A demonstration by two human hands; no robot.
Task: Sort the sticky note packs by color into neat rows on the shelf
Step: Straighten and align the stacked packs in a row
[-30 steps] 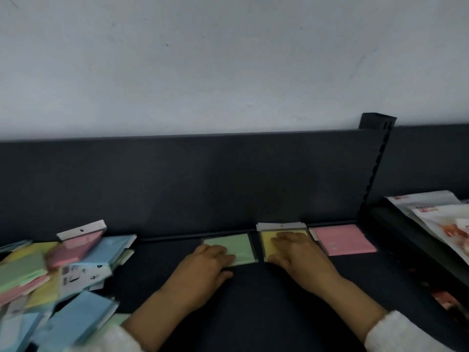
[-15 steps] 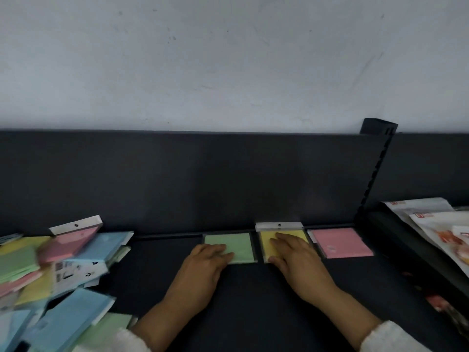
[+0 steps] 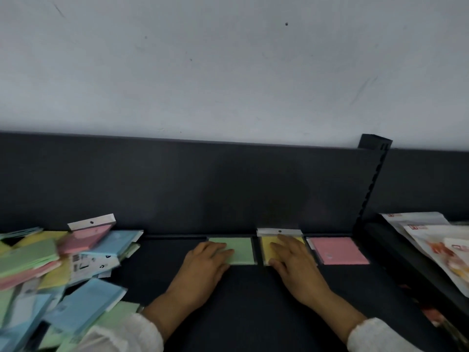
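Resting L grip [image 3: 203, 265] on green pack [image 3: 242, 250], R grip [image 3: 294, 265] on yellow pack [image 3: 266, 247]

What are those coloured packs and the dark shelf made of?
The green pack, yellow pack and pink pack look like matt pastel paper pads, probably in clear plastic sleeves: the yellow one has a white card header with a hang hole. The shelf looks like dark painted metal, smooth and matt; its slotted upright suggests steel racking.

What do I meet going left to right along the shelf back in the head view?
Unsorted pile of packs → green pack → yellow pack → pink pack → slotted shelf upright → printed bags.
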